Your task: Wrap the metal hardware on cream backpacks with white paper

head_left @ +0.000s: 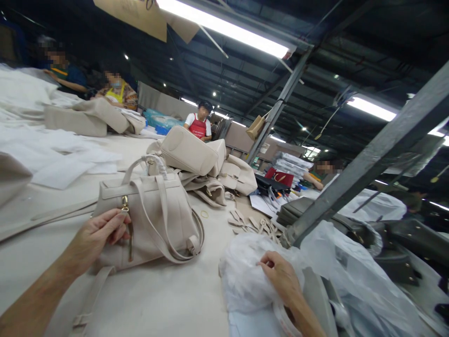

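A beige leather backpack (154, 220) lies flat on the pale worktable (168, 299), straps up. My left hand (96, 236) rests on its left side, fingers pinched at the gold zipper pull (125, 203). My right hand (280, 276) grips a crumpled white translucent plastic bag (242, 271) at the table's right edge.
More beige bags (196, 154) are piled behind the backpack, with small beige tabs (250, 223) beside them. White sheets (59, 159) lie at left. A slanted grey metal post (365, 164) crosses at right, above dark bags (403, 243) in plastic. Several other people work at the far side.
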`<state>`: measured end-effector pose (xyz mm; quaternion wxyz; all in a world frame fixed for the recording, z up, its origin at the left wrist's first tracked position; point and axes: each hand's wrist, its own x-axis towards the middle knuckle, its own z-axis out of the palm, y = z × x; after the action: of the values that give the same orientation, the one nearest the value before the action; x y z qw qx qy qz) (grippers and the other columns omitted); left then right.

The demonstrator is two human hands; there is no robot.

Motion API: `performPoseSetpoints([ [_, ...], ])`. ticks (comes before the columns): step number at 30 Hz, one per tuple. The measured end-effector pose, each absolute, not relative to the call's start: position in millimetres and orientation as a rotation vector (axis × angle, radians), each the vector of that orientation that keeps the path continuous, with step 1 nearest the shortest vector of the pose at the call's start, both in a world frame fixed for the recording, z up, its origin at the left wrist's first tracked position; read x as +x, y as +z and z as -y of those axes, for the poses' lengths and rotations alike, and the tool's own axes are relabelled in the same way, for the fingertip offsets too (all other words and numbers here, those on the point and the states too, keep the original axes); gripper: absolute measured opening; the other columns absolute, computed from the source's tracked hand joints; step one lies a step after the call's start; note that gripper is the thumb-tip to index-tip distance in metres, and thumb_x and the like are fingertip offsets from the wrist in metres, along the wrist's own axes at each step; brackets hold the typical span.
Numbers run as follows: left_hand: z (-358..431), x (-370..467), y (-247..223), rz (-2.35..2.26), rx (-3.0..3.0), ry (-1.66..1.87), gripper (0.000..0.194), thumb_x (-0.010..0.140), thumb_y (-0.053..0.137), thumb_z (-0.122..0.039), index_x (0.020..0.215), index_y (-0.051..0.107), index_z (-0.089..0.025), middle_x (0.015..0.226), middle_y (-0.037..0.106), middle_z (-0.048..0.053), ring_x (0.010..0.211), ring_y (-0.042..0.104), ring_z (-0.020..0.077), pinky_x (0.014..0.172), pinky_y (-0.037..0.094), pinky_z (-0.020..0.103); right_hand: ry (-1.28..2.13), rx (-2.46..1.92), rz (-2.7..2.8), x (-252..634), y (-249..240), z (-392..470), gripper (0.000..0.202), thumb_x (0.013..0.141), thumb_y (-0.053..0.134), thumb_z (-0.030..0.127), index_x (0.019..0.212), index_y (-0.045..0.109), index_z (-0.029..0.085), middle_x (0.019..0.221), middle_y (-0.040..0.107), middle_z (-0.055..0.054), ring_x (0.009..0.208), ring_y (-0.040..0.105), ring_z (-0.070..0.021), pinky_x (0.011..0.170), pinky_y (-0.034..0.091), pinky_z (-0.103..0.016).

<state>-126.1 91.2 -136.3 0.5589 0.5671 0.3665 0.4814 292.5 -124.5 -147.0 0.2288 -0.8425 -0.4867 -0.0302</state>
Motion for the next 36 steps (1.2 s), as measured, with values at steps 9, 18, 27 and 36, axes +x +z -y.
performPoseSetpoints([
  [9, -92, -129, -141, -0.813, 1.342, 1.135, 0.041, 0.076, 0.066, -0.060, 0.080, 0.063, -0.019, 0.045, 0.043, -0.009, 0.052, 0.050, 0.0124, 0.059, 0.047, 0.023, 0.019, -2.284, 1.314, 306, -140, 123, 0.025, 0.077, 0.047, 0.041, 0.061, 0.055, 0.023, 0.062, 0.063, -0.001, 0.063, 0.059, -0.0208, 0.063, 0.042, -0.031],
  [18, -90, -128, -138, -0.844, 1.309, 1.120, 0.043, 0.072, 0.067, -0.062, 0.079, 0.063, -0.020, 0.044, 0.042, -0.009, 0.052, 0.051, 0.0137, 0.059, 0.049, 0.024, 0.144, -2.270, 1.270, 300, -153, 116, 0.006, 0.064, 0.059, 0.025, 0.059, 0.061, 0.023, 0.058, 0.062, 0.002, 0.064, 0.056, -0.0196, 0.060, 0.036, -0.029],
  [27, -91, -128, -139, -0.859, 1.342, 1.130, 0.043, 0.073, 0.065, -0.063, 0.078, 0.063, -0.020, 0.043, 0.043, -0.008, 0.054, 0.054, 0.0143, 0.063, 0.049, 0.024, 0.377, -2.054, 0.991, 315, -124, 123, 0.026, 0.062, 0.066, 0.046, 0.060, 0.058, 0.021, 0.058, 0.061, 0.002, 0.061, 0.060, -0.0182, 0.056, 0.048, -0.028],
  [36, -88, -127, -136, -0.845, 1.328, 1.133, 0.043, 0.070, 0.068, -0.062, 0.076, 0.064, -0.020, 0.043, 0.043, -0.008, 0.051, 0.052, 0.0139, 0.060, 0.049, 0.025, 0.623, -1.741, 0.669, 310, -116, 131, 0.044, 0.060, 0.079, 0.046, 0.092, 0.065, 0.019, 0.085, 0.074, -0.006, 0.083, 0.073, -0.0229, 0.066, 0.055, -0.029],
])
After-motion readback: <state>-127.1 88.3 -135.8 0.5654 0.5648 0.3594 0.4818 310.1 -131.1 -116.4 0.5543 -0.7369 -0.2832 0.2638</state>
